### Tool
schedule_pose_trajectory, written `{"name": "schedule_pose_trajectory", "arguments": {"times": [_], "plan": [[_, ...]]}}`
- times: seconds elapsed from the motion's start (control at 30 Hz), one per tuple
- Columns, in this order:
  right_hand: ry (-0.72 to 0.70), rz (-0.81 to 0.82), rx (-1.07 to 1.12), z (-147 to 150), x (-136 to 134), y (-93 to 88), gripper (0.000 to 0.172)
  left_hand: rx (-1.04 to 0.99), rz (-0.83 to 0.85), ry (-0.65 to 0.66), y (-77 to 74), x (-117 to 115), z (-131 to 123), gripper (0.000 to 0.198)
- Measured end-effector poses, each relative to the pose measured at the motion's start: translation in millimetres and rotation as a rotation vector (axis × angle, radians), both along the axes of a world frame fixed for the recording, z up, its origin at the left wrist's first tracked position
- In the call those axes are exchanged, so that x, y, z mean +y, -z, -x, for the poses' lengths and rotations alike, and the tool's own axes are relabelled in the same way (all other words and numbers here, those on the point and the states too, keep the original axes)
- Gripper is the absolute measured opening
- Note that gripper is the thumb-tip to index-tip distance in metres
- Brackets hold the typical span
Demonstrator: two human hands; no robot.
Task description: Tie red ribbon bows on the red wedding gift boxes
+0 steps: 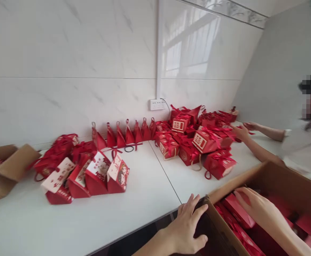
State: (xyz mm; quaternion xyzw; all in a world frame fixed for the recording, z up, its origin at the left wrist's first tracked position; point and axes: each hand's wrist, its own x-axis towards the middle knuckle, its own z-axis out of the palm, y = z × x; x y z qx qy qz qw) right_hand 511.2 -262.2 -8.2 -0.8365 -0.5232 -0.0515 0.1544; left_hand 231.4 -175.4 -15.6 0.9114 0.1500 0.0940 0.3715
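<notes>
2 hands work at 1 cardboard carton [235, 182] by the counter [145, 202] near edge. Left grip [189, 227]: fingers spread, palm braced on the outside of the carton's near corner. Right grip [255, 208]: inside the carton, fingers loosely extended, resting on a flat red pack [238, 213] and pinching nothing. Judgement: brace firmly with the left so the carton cannot shift, and work fingertips under 1 pack only. The pack lies directly beneath the right fingertips, touching.

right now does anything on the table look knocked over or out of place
Yes. The red gift boxes nearest the front lie tipped on their sides, and the far pile is heaped askew. A small black loop lies loose by the upright row.
</notes>
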Motion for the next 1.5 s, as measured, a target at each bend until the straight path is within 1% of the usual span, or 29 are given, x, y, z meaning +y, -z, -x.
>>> {"name": "schedule_pose_trajectory", "arguments": {"times": [0.03,0.1,0.17,0.23,0.27,0.3,0.33,0.37,0.43,0.5,0.57,0.6,0.67,0.73,0.77,0.8,0.83,0.87,0.93,0.97,1.03,1.1,1.17,1.27,1.4,1.47,1.5], "plan": [[-0.034,-0.068,0.002,5,0,-4.3,0.030,-0.079,-0.037,-0.080,-2.5,3,18,0.072],[-0.134,-0.185,0.017,20,6,-10.7,0.029,-0.289,-0.195,-0.313,-7.5,14,55,0.054],[-0.272,-0.237,0.061,43,18,-16.6,0.027,-0.531,-0.421,-0.620,-14.2,33,90,0.042],[-0.419,-0.236,0.104,71,36,-23.6,0.024,-0.713,-0.616,-0.944,-23.2,57,119,0.038],[-0.489,-0.224,0.116,87,46,-27.7,0.023,-0.746,-0.662,-1.080,-28.1,68,131,0.039],[-0.548,-0.213,0.115,104,56,-31.9,0.023,-0.743,-0.671,-1.174,-32.7,80,141,0.041],[-0.609,-0.201,0.107,121,65,-36.4,0.023,-0.726,-0.633,-1.229,-36.9,90,148,0.045],[-0.673,-0.184,0.094,138,74,-40.9,0.024,-0.704,-0.569,-1.251,-40.4,98,154,0.048],[-0.783,-0.114,0.067,171,90,-50.4,0.024,-0.677,-0.399,-1.254,-45.6,110,160,0.050],[-0.853,-0.083,0.055,199,104,-60.7,0.022,-0.638,-0.231,-1.258,-48.9,117,162,0.041],[-0.901,-0.093,0.077,222,117,-71.3,0.020,-0.595,-0.116,-1.261,-51.1,120,162,0.029],[-0.911,-0.122,0.099,230,124,-76.3,0.018,-0.581,-0.084,-1.241,-52.0,120,162,0.026],[-0.914,-0.225,0.149,242,138,-85.0,0.018,-0.579,-0.033,-1.152,-53.4,117,162,0.025],[-0.908,-0.338,0.186,249,151,-91.5,0.028,-0.585,0.045,-1.020,-54.3,113,161,0.027],[-0.908,-0.370,0.200,252,156,-94.1,0.034,-0.583,0.098,-0.953,-54.6,110,161,0.027],[-0.912,-0.373,0.220,254,160,-96.4,0.036,-0.580,0.154,-0.894,-54.9,107,161,0.028],[-0.915,-0.351,0.247,256,163,-98.5,0.035,-0.575,0.199,-0.845,-55.2,105,161,0.027],[-0.914,-0.317,0.280,257,165,-100.6,0.030,-0.570,0.227,-0.810,-55.7,103,161,0.027],[-0.907,-0.260,0.344,260,166,-103.9,0.018,-0.561,0.232,-0.764,-57.3,101,161,0.025],[-0.902,-0.253,0.370,261,165,-104.8,0.015,-0.556,0.214,-0.744,-58.5,101,160,0.024],[-0.887,-0.275,0.419,262,163,-104.7,0.015,-0.545,0.175,-0.706,-61.4,100,160,0.023],[-0.873,-0.308,0.486,264,162,-101.6,0.018,-0.558,0.172,-0.681,-64.6,100,158,0.025],[-0.873,-0.342,0.552,265,162,-97.0,0.018,-0.604,0.179,-0.685,-67.1,99,155,0.027],[-0.892,-0.392,0.597,267,163,-91.3,0.011,-0.648,0.179,-0.706,-68.6,100,152,0.026],[-0.865,-0.477,0.609,273,166,-86.1,0.006,-0.638,0.188,-0.708,-64.3,104,148,0.024],[-0.838,-0.523,0.625,275,166,-80.7,0.011,-0.648,0.182,-0.713,-60.3,105,146,0.024],[-0.830,-0.548,0.628,275,164,-76.6,0.016,-0.656,0.177,-0.723,-58.2,105,146,0.024]]}}
